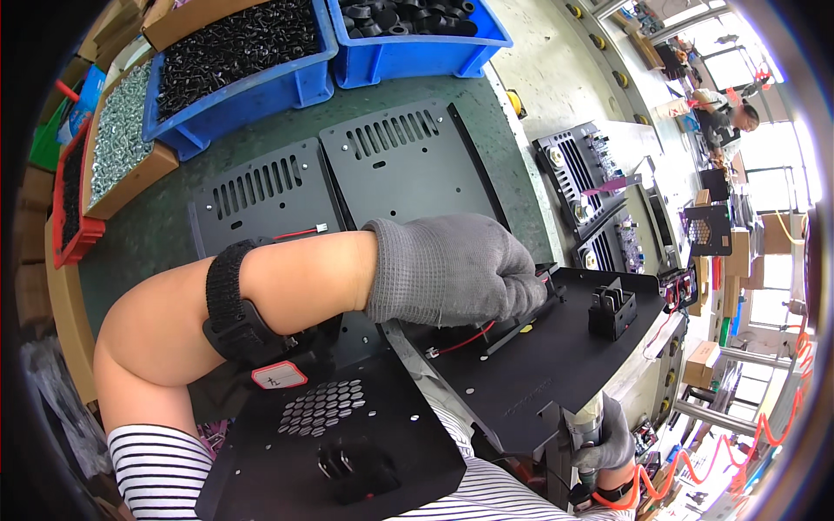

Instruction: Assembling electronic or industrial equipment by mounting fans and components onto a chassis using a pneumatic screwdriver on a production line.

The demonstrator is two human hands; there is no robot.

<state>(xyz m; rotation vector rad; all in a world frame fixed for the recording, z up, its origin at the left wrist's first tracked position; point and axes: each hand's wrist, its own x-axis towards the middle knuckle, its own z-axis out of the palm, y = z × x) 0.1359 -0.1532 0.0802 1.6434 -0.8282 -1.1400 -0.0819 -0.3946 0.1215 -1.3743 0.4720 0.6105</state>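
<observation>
While the grey-gloved left hand [469,271] is curled tight on a small black plastic part [553,299] on a black metal panel [556,352], the thin red wire [469,340] beside it could get pinched. The panel's near end seems to overhang the striped lap [499,486], so pushing hard might tip it. Right hand's [611,438] wrapped round a grey cylindrical tool [585,423]. One blue plastic bin [243,108] holds black screws [234,48], another blue bin [417,65] black rubber pieces [400,17]; a brown cardboard box [143,181] has silver screws [122,122].

Panels [565,356] look matt metal, gloves [443,269] rough knitted cloth.
</observation>
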